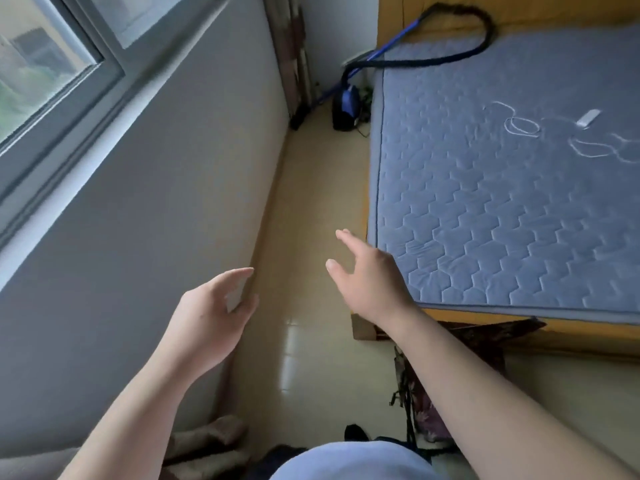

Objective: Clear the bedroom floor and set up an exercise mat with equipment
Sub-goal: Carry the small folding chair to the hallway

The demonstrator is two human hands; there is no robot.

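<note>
Here, a grey wall [145,188] with a window [52,64] at its upper left fills the left side of the head view, while a bed with a blue-grey quilted mattress [502,202] on a yellow wooden frame [519,332] takes up the right. Between them runs a narrow strip of glossy cream tiled floor [311,209], bare along most of its length. A black rope-like loop [485,32] lies across the far end of the mattress, joined to a blue cord [391,39] that drops to a dark blue object [348,105] standing on the floor in the far corner beside the bed. Thin white cords [523,128] and a small white piece [587,118] lie on the mattress toward the right. Dark patterned fabric [485,341] sits under and beside the near corner of the bed, and brownish cloth [207,441] lies on the floor by the wall at the bottom edge. Both bare arms reach forward over the floor strip. The left hand [211,306] is open and holds nothing, fingers loosely curved, near the wall. The right hand [370,275] is likewise open and holds nothing, fingers spread, just beside the mattress's near corner. No exercise mat is visible.
</note>
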